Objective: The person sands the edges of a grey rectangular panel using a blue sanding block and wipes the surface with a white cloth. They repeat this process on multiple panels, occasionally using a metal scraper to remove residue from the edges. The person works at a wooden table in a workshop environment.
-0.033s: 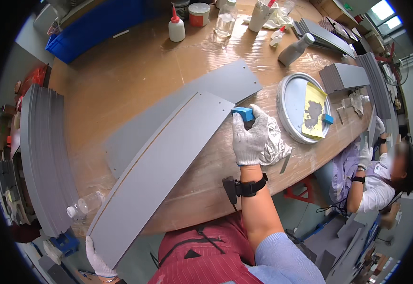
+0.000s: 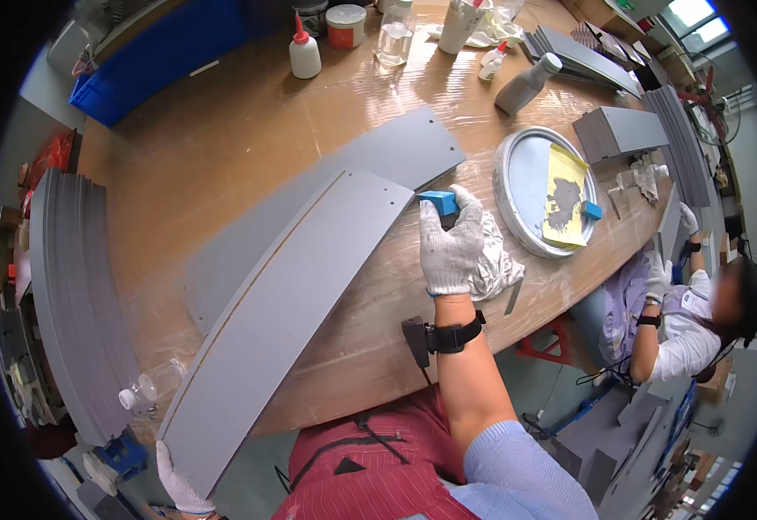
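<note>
A long grey panel (image 2: 287,290), with a thin brown groove along its far side and small holes at its far end, slants across the table. My left hand (image 2: 179,481), in a white glove, is closed on the panel's near end at the lower left; part of its fingers is hidden. A blue block (image 2: 438,203) is pinched between the thumb and fingers of my gloved right hand (image 2: 452,251), right beside the panel's far right corner. Under the panel lies a second grey panel (image 2: 396,147), partly covered. A crumpled white cloth (image 2: 495,264) lies beside my right hand.
A round lid (image 2: 517,230) carries a yellow sheet (image 2: 562,178) with grey paste and another blue block (image 2: 593,211). Stacked grey panels (image 2: 71,303) stand at left. Bottles, including a red-tipped one (image 2: 306,59), line the back. A co-worker (image 2: 686,334) sits at right.
The whole view has shifted slightly, so the table things sit a little further left. My hands keep the same grips on the panel and the blue block.
</note>
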Available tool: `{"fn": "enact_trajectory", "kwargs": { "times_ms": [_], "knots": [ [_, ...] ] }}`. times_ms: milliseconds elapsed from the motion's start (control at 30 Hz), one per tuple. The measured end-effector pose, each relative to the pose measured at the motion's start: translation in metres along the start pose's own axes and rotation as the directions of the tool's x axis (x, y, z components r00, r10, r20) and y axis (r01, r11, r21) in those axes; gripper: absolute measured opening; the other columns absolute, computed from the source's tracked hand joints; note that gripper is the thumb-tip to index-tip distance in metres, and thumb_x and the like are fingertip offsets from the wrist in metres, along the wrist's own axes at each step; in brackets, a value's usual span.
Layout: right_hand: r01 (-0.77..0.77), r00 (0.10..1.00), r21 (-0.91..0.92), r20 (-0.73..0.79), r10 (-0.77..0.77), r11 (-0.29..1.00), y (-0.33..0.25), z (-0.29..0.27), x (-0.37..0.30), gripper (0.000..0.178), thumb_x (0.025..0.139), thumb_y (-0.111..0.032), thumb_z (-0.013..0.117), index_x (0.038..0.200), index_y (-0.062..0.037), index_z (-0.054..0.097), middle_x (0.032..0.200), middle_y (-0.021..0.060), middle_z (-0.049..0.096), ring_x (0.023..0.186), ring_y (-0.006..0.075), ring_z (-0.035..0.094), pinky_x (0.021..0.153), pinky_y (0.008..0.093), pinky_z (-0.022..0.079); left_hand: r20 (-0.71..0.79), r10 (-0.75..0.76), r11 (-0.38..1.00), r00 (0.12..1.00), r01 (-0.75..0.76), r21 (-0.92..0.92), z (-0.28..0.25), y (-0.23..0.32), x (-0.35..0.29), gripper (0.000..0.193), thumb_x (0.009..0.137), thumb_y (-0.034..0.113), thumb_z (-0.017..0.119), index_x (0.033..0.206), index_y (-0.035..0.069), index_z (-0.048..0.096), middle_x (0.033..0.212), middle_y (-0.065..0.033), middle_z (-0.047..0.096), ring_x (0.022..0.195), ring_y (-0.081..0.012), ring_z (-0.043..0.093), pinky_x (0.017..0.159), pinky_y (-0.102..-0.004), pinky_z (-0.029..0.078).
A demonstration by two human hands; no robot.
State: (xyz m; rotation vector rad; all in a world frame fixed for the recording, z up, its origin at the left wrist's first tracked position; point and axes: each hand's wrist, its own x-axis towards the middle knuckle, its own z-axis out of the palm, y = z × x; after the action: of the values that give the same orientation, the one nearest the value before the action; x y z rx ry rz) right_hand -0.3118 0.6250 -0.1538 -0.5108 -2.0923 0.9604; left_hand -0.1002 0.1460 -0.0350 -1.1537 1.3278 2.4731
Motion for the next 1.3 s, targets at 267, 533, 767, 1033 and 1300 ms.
{"fn": "enact_trajectory", "kwargs": {
  "times_ms": [267, 533, 767, 1033, 1300],
  "knots": [
    [-0.112, 0.992, -0.369, -0.102, 0.08, 0.923, 0.11, -0.087, 0.069, 0.048, 0.086, -0.013, 0.082, 0.129, -0.0017, 0.063, 0.121, 0.0196, 0.069, 0.111, 0.034, 0.068, 0.097, 0.0406, 0.055, 0.007, -0.014, 0.994, 1.0, 0.013, 0.11, -0.052, -0.01, 0.018, 0.057, 0.112, 0.046, 0.045, 0.148, 0.003, 0.053, 0.14, -0.0122, 0.062, 0.123, -0.0288, 0.063, 0.106, -0.0437, 0.052],
    [0.103, 0.985, -0.797, 0.166, 0.053, 0.596, 0.151, -0.147, 0.096, 0.052, 0.088, -0.026, 0.081, 0.133, -0.0061, 0.067, 0.133, 0.0199, 0.067, 0.125, 0.0395, 0.062, 0.111, 0.0465, 0.047, -0.021, -0.013, 0.999, 1.0, 0.014, 0.049, -0.059, -0.016, 0.04, 0.06, 0.111, 0.047, 0.049, 0.152, 0.004, 0.048, 0.149, -0.0136, 0.055, 0.133, -0.0315, 0.056, 0.114, -0.0467, 0.045],
    [0.377, 0.765, -0.499, 0.643, 0.042, 0.78, 0.05, -0.077, 0.029, 0.07, 0.078, -0.042, 0.087, 0.136, -0.0092, 0.065, 0.145, 0.0202, 0.057, 0.136, 0.0399, 0.052, 0.111, 0.0513, 0.044, -0.165, 0.011, 1.0, 0.986, -0.008, 0.018, -0.06, -0.026, 0.048, 0.057, 0.11, 0.044, 0.05, 0.151, 0.004, 0.048, 0.147, -0.0146, 0.056, 0.132, -0.0321, 0.057, 0.112, -0.0484, 0.048],
    [-0.434, 0.647, -0.086, 0.663, 0.377, 0.897, 0.025, -0.061, 0.002, 0.035, 0.099, -0.012, 0.069, 0.131, 0.0032, 0.067, 0.134, 0.0151, 0.069, 0.121, 0.0217, 0.067, 0.105, 0.035, 0.052, -0.084, -0.023, 0.985, 0.996, 0.008, -0.172, -0.068, -0.032, 0.054, 0.061, 0.11, 0.05, 0.05, 0.151, 0.005, 0.048, 0.146, -0.0151, 0.057, 0.133, -0.0324, 0.058, 0.111, -0.049, 0.05],
    [0.154, 0.794, -0.116, 0.605, -0.053, 0.981, -0.081, 0.044, -0.027, 0.042, 0.098, -0.028, 0.073, 0.131, -0.0051, 0.067, 0.124, 0.0166, 0.07, 0.108, 0.0273, 0.068, 0.094, 0.0378, 0.056, 0.106, -0.109, 0.879, 0.988, 0.146, -0.454, -0.079, -0.038, 0.07, 0.068, 0.109, 0.06, 0.041, 0.154, 0.008, 0.045, 0.15, -0.0159, 0.054, 0.136, -0.0348, 0.056, 0.112, -0.0539, 0.049]
  ]
}}
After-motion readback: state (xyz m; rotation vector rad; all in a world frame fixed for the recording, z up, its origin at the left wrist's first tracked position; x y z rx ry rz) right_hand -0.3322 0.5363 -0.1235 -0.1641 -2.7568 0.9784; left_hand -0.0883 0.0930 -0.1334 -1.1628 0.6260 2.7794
